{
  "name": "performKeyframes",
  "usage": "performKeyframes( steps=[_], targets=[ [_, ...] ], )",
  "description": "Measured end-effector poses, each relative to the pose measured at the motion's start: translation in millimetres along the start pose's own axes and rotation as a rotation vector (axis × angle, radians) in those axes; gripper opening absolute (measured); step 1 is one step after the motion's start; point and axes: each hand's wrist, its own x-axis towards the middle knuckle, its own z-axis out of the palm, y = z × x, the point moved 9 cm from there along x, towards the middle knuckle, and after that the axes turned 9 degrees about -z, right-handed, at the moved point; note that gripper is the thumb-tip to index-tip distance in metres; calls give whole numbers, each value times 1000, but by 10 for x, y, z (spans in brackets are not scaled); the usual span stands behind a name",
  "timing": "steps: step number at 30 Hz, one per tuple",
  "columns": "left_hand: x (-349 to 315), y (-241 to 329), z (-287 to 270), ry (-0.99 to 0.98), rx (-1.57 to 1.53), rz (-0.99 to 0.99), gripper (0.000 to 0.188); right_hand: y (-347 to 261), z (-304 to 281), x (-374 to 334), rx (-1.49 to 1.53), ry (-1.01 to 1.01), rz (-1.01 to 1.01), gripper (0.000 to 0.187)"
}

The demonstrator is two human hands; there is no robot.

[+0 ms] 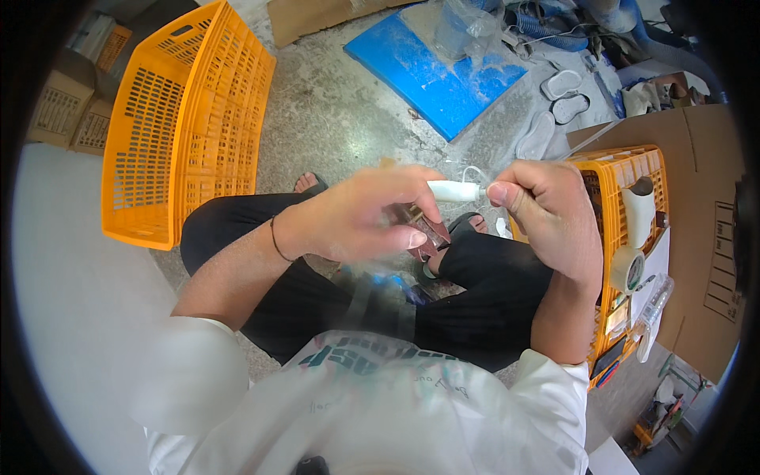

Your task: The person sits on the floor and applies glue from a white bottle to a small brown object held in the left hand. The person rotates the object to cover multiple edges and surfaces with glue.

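My left hand [360, 210] is closed around a folded reddish-brown piece that looks like sandpaper [431, 240], which sticks out below its fingers. Just beyond its index finger lies a smooth white cylindrical piece [455, 191], its left end hidden behind that finger. My right hand [546, 206] is closed, thumb against bent fingers, at the thin right end of the white piece. A thin white loop [475, 171] shows above this piece. Both hands are held over my lap.
A tall orange plastic crate [226, 111] stands on the left. At the right, another orange crate [606, 170] bears a tape roll [628, 269], a white curved piece [640, 212] and a clear bottle [654, 305]. Ahead lies a dusty blue board [419, 75], with loose sandals [562, 83] beside it.
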Motion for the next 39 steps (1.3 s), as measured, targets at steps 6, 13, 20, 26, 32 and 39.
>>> performKeyframes(
  steps=[6, 13, 20, 26, 32, 39],
  targets=[
    [-4, -47, 7, -46, -53, -16, 22, 260, 138, -26, 313, -128, 258, 37],
    [20, -212, 7, -137, -381, -167, 19, 173, 124, 159, 135, -120, 108, 28],
    [-115, -111, 100, -318, -858, -226, 20, -790, -22, 82, -449, -165, -606, 24],
    [-169, -22, 182, -357, -915, -205, 28, -1207, 69, -11, -712, -256, -896, 27],
    [-241, 34, 188, -401, -870, -257, 24, -1095, 51, 102, -483, -326, -644, 29],
    [-207, 44, 132, -378, -785, -245, 23, -751, 1, 159, -174, -400, -144, 32]
  ],
)
